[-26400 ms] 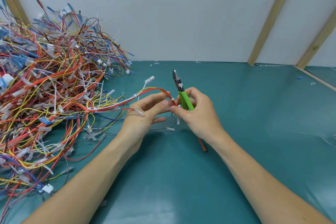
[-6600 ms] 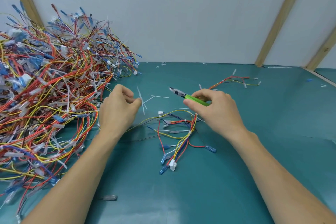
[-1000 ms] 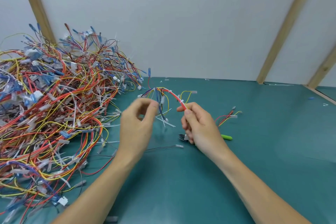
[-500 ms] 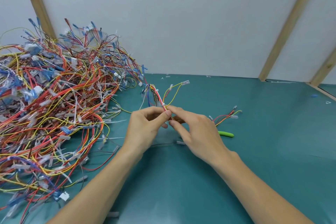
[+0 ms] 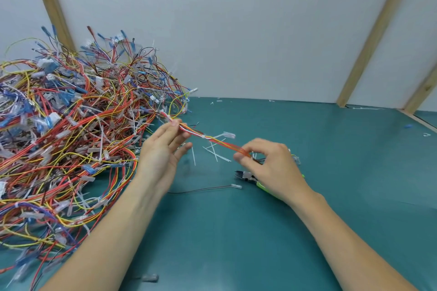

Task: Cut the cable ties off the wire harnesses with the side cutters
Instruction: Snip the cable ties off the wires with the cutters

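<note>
While stretched between both hands above the green table (image 5: 307,231), wire bundle (image 5: 214,140) of red, orange and yellow strands slopes down from upper left to lower right, with one white cable tie (image 5: 205,136) wrapped round it near the middle. Held at the upper end by left hand (image 5: 163,149): thumb and upper fingers pinching the wires, lower fingers straight and loosely spread beneath. Held at the lower end by right hand (image 5: 269,165): thumb and fingertips curled in and pinching the strands. Side cutters (image 5: 246,176) lying on the table just under and beside the right hand, dark tips pointing left, green handles mostly hidden behind the palm; untouched by either hand as far as visible. Cut white tie scraps (image 5: 214,153) scattered on the table below the bundle. Single thin dark wire (image 5: 205,188) with a clear end cap lying flat between the two forearms. Large tangled wire pile (image 5: 71,137) filling the left side, against the white wall (image 5: 236,30) with slanted wooden battens (image 5: 369,38).
</note>
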The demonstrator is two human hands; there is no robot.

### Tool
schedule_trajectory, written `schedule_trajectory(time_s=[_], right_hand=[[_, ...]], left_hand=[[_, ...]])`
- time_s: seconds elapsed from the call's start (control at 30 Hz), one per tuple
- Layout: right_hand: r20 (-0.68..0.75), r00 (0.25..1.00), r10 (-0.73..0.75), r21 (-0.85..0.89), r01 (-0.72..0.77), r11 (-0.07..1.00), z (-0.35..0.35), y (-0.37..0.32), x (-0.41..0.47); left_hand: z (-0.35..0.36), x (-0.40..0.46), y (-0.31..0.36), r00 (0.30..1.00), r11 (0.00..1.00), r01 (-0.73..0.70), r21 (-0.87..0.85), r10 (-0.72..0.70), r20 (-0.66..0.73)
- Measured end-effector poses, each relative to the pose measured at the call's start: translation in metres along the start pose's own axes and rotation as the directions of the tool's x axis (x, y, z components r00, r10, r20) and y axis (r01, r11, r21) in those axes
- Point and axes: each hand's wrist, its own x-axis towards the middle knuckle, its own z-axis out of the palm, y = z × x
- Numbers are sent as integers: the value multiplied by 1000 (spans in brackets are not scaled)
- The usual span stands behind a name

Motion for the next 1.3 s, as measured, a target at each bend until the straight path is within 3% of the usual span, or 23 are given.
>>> schedule_trajectory(time_s=[0.1,0.27,0.4,0.57,0.67,0.73,0.8,0.93,1.13,1.2,1.3], right_hand=[[-73,997,-10,166,22,986,-4,-4,1],[61,995,81,375,-98,922,-2,-6,0],[147,977,152,487,-205,849,1,-8,0],[432,877,212,629,-461,626,1,-16,-1],[623,773,121,666,-605,436,-6,-18,1],[678,732,64,672,-652,351,-12,-13,3],[708,703,62,641,-678,361,-19,-8,5],[745,661,95,544,-683,487,-24,-5,4],[771,630,99,449,-646,618,-23,-14,1],[757,648,87,443,-607,660,-19,-14,0],[662,740,121,523,-571,633,-13,-11,1]], left_hand=[[-1,2,-1,999,999,7,-43,-9,-43],[-1,0,-6,997,1000,-12,18,13,-70],[7,-7,-8,999,988,-30,152,25,38],[19,-19,-16,977,949,-133,285,76,201],[16,-16,-12,986,967,-104,234,70,149],[13,-12,-8,992,975,-100,197,82,99],[10,-9,-6,993,982,-108,153,99,66],[9,-7,-3,993,993,-111,45,108,55],[10,-6,-4,985,994,-107,13,104,136],[10,-6,-5,985,996,-91,-20,93,148],[10,-6,-5,980,995,-100,-3,99,170]])
